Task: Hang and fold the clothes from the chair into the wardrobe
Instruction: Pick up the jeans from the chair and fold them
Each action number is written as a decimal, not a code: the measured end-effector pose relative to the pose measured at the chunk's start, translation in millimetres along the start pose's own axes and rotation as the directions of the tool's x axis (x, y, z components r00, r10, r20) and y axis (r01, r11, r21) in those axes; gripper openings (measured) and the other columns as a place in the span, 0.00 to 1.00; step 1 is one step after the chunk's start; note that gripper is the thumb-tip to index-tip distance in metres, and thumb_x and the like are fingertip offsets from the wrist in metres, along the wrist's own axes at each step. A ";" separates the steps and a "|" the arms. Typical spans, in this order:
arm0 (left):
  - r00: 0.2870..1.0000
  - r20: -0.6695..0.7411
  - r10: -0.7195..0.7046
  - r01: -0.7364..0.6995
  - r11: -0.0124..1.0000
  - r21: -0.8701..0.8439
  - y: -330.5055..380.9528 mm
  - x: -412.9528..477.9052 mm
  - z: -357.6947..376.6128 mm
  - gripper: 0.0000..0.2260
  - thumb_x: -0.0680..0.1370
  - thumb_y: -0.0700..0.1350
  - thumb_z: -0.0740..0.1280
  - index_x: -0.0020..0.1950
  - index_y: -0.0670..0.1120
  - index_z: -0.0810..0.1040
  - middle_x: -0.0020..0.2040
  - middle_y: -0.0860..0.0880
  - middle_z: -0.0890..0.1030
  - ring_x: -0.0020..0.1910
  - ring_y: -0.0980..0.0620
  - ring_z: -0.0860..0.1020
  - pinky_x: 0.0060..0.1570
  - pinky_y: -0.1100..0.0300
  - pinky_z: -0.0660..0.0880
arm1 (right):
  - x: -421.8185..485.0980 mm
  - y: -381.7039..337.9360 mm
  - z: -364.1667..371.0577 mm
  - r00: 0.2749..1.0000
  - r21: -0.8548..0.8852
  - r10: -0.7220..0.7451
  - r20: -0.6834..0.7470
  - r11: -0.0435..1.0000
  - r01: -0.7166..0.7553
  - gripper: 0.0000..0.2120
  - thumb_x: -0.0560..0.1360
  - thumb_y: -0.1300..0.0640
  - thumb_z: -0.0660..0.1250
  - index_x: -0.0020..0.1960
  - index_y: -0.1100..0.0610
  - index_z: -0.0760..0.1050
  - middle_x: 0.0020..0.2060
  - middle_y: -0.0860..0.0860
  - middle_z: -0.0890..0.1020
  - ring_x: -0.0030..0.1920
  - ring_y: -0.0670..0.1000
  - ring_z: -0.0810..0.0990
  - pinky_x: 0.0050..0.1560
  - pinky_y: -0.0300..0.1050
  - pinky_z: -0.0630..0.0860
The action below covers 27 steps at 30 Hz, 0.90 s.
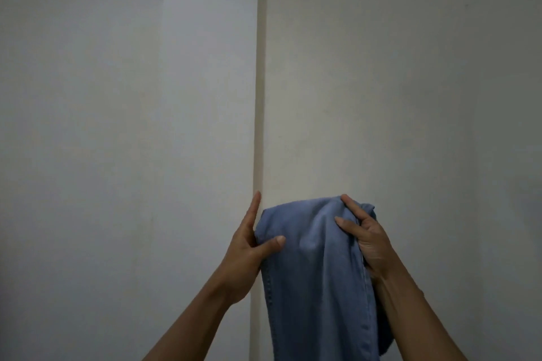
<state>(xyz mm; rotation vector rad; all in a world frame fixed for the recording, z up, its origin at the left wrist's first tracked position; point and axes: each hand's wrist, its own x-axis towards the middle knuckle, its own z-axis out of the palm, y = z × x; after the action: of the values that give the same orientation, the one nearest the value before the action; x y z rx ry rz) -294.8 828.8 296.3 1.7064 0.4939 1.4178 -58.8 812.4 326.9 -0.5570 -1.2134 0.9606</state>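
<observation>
Garment (316, 267) plain dusty blue, stitched seams; wall (396, 82) off-white; corner strip (259, 126) beige.

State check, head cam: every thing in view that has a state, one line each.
blue garment: held up, bunched at top, hanging below frame
left hand: pinches its left edge, thumb in front
right hand: grips its bunched right side, fingers curled

We hold the garment (316, 258) up before the wall (410, 67), left hand (249, 246) on its left edge, right hand (363, 237) on its top right. It hangs down below them, just right of the wall's corner (259, 97).
</observation>
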 end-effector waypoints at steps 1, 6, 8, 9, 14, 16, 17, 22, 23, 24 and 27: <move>1.000 -0.004 0.010 -0.010 1.000 -0.015 -4.2 -3.6 4.1 0.41 0.68 0.54 0.79 0.69 0.79 0.59 0.75 0.63 0.66 0.72 0.55 0.70 0.69 0.47 0.71 | 1.1 -2.6 0.4 1.000 0.026 0.001 -0.001 1.000 -0.001 0.25 0.78 0.67 0.64 0.74 0.53 0.69 0.60 0.49 0.78 0.46 0.45 0.85 0.39 0.37 0.81; 0.996 0.075 0.039 -0.052 0.981 0.186 -18.8 -23.6 25.3 0.45 0.72 0.55 0.76 0.69 0.80 0.44 0.68 0.80 0.55 0.66 0.76 0.61 0.63 0.68 0.71 | 0.8 -6.1 5.4 0.995 0.093 0.071 -0.065 0.994 -0.065 0.24 0.79 0.65 0.65 0.73 0.51 0.70 0.56 0.51 0.79 0.47 0.50 0.84 0.39 0.43 0.81; 0.995 0.055 0.087 -0.097 0.975 0.198 -16.2 -19.1 23.1 0.44 0.73 0.49 0.76 0.73 0.75 0.48 0.70 0.74 0.59 0.67 0.72 0.66 0.60 0.68 0.73 | -2.3 -2.5 -1.9 0.991 0.148 0.107 -0.075 0.984 -0.095 0.26 0.75 0.59 0.68 0.72 0.47 0.72 0.63 0.54 0.78 0.54 0.54 0.82 0.44 0.47 0.81; 0.993 0.032 0.112 -0.116 0.973 0.200 -14.2 -14.9 20.2 0.42 0.74 0.46 0.75 0.75 0.72 0.52 0.71 0.71 0.62 0.68 0.70 0.68 0.59 0.68 0.74 | -4.9 -1.2 -8.1 0.993 0.155 0.114 -0.030 0.982 -0.108 0.29 0.73 0.56 0.70 0.72 0.45 0.71 0.65 0.52 0.76 0.56 0.53 0.82 0.45 0.47 0.82; 0.983 -0.104 0.153 -0.132 0.974 0.182 -10.2 -1.6 8.5 0.34 0.76 0.38 0.72 0.74 0.63 0.63 0.68 0.61 0.71 0.65 0.66 0.74 0.55 0.69 0.76 | -25.3 11.6 -26.8 0.922 -0.235 0.252 0.294 0.954 -0.186 0.45 0.66 0.60 0.81 0.75 0.38 0.63 0.69 0.48 0.74 0.64 0.54 0.79 0.57 0.54 0.81; 0.980 -0.154 0.125 -0.101 0.983 0.154 -10.2 1.2 3.5 0.35 0.75 0.39 0.73 0.75 0.63 0.63 0.69 0.57 0.72 0.65 0.61 0.74 0.55 0.67 0.77 | -27.8 17.1 -24.2 0.965 -0.208 0.182 0.191 0.968 -0.141 0.39 0.72 0.67 0.73 0.75 0.40 0.66 0.66 0.52 0.78 0.61 0.56 0.82 0.55 0.54 0.81; 0.977 -0.191 0.091 -0.068 0.990 0.126 -9.1 2.0 0.6 0.37 0.75 0.40 0.74 0.76 0.64 0.62 0.70 0.57 0.71 0.65 0.59 0.74 0.55 0.66 0.78 | -26.9 18.7 -23.2 0.981 -0.161 0.140 0.136 0.980 -0.118 0.35 0.75 0.68 0.70 0.74 0.40 0.68 0.65 0.54 0.79 0.59 0.57 0.82 0.54 0.53 0.82; 0.983 -0.147 -0.105 0.093 0.992 -0.086 -13.5 -15.9 -10.6 0.44 0.73 0.47 0.72 0.76 0.72 0.46 0.62 0.61 0.72 0.59 0.54 0.79 0.52 0.56 0.81 | -15.5 27.1 -4.1 0.997 0.066 0.070 0.024 0.995 -0.071 0.23 0.79 0.67 0.64 0.69 0.47 0.75 0.62 0.59 0.81 0.59 0.59 0.83 0.51 0.50 0.83; 0.986 -0.086 -0.145 0.139 0.988 -0.071 -17.2 -24.1 -9.7 0.46 0.73 0.46 0.72 0.76 0.72 0.44 0.62 0.62 0.70 0.59 0.54 0.79 0.51 0.56 0.81 | -14.1 30.8 0.0 0.998 0.085 0.061 0.008 0.994 -0.062 0.23 0.79 0.68 0.64 0.69 0.49 0.75 0.61 0.60 0.81 0.58 0.59 0.83 0.52 0.50 0.83; 0.983 -0.043 -0.178 0.175 0.982 -0.069 -20.7 -31.5 -9.7 0.47 0.74 0.44 0.72 0.75 0.72 0.44 0.63 0.62 0.69 0.60 0.53 0.78 0.53 0.54 0.81 | -13.2 34.3 3.3 0.998 0.094 0.056 -0.007 0.994 -0.055 0.23 0.79 0.68 0.63 0.70 0.50 0.74 0.61 0.60 0.82 0.58 0.58 0.83 0.52 0.50 0.83; 0.987 -0.085 -0.136 0.137 0.991 0.000 -23.2 -35.0 -17.6 0.46 0.73 0.43 0.74 0.76 0.72 0.48 0.70 0.60 0.65 0.68 0.50 0.74 0.62 0.48 0.77 | -16.6 41.4 3.2 0.998 0.055 0.055 0.015 0.997 -0.056 0.29 0.76 0.66 0.67 0.74 0.47 0.69 0.65 0.58 0.79 0.58 0.55 0.83 0.50 0.48 0.83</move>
<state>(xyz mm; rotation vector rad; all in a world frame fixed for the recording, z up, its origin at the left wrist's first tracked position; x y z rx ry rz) -316.3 822.1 256.8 1.5903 0.6498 1.3946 -75.6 819.0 286.0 -0.5436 -1.1850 1.0430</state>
